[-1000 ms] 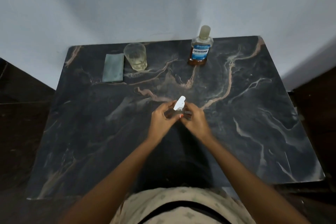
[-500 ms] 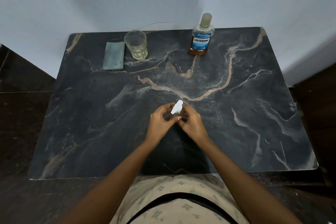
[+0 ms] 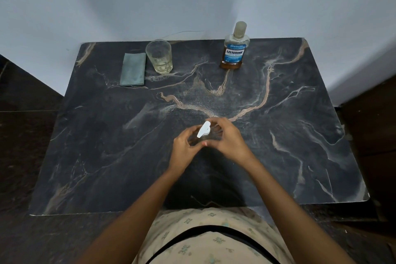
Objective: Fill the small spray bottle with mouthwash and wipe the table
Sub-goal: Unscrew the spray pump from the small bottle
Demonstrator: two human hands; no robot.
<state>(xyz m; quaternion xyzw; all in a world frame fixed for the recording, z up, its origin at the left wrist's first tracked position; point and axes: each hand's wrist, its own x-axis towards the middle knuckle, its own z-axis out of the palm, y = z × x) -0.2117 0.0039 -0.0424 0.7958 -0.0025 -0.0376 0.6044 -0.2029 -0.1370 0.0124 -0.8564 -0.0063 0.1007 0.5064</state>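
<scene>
Left hand (image 3: 183,146), right hand (image 3: 230,142) pinch small spray bottle (image 3: 203,132) — white, tapered plastic.

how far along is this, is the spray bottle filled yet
Nothing looks finished. In hand: the left hand and right hand hold the spray bottle; its fill is hidden. Left: the mouthwash stands capped at the back, and the cloth lies folded beside the glass, so wiping the table has not begun.
</scene>
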